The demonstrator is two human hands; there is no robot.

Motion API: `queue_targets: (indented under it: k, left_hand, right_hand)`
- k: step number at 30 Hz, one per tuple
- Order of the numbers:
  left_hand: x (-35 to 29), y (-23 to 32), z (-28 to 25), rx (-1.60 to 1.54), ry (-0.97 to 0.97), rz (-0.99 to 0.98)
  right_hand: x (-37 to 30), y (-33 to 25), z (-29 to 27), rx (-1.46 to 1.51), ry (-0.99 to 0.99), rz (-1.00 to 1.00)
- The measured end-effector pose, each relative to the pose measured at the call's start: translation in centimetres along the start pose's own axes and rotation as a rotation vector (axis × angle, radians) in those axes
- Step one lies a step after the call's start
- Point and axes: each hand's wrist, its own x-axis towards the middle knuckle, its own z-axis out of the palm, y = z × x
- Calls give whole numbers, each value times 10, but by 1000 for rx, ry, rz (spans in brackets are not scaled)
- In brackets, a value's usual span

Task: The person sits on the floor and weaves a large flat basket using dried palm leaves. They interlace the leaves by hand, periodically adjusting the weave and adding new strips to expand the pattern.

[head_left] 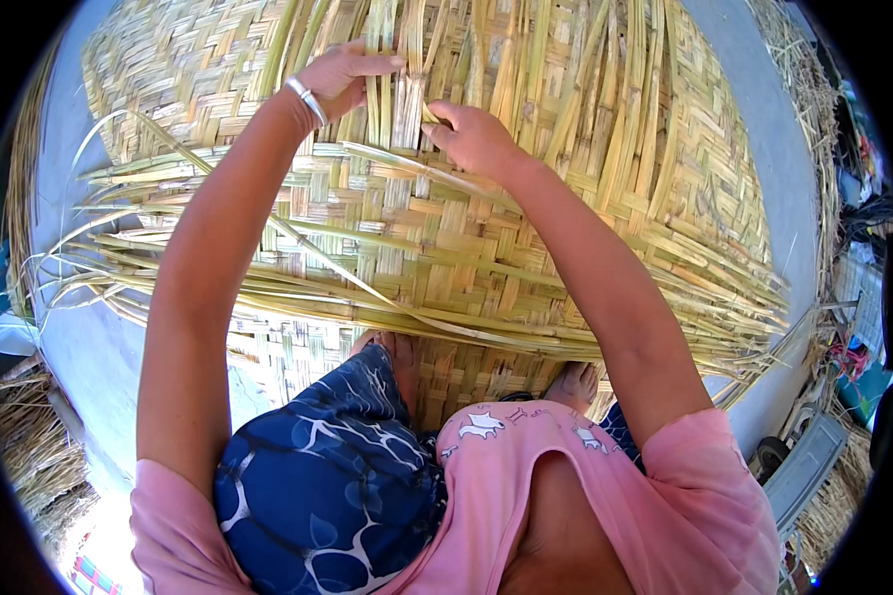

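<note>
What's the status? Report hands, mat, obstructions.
Left hand at lengthwise strips. Right hand pinching a narrow strip. Woven mat underneath, crosswise strips over it. Nothing visibly blocking hands.

The scene is bright with daylight, which falls quite evenly on the woven mat (189, 79), while a softer, darker shade lies on it between the feet (573, 385). At the lower left, the floor (109, 511) is so strongly lit that it becomes almost pure white. The wide lens bends straight edges toward the round black border, where small details look unclear.
</note>
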Motion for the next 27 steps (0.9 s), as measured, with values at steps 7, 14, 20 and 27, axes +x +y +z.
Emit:
queue_targets:
  k: [7, 14, 20, 27]
  left_hand:
    - [-40, -32, -11, -373, 401, 230]
    - [-66, -70, -17, -77, 802, 236]
    - [-86, -70, -27, -208, 718, 193]
    - [-184, 16, -121, -409, 542, 659]
  right_hand:
    - [6, 3, 4, 60, -13, 48]
    - [-1, -2, 22, -339, 130, -72]
    - [-13, -16, 33, -546, 209, -148]
    - [-18, -37, 31, -669, 191, -288]
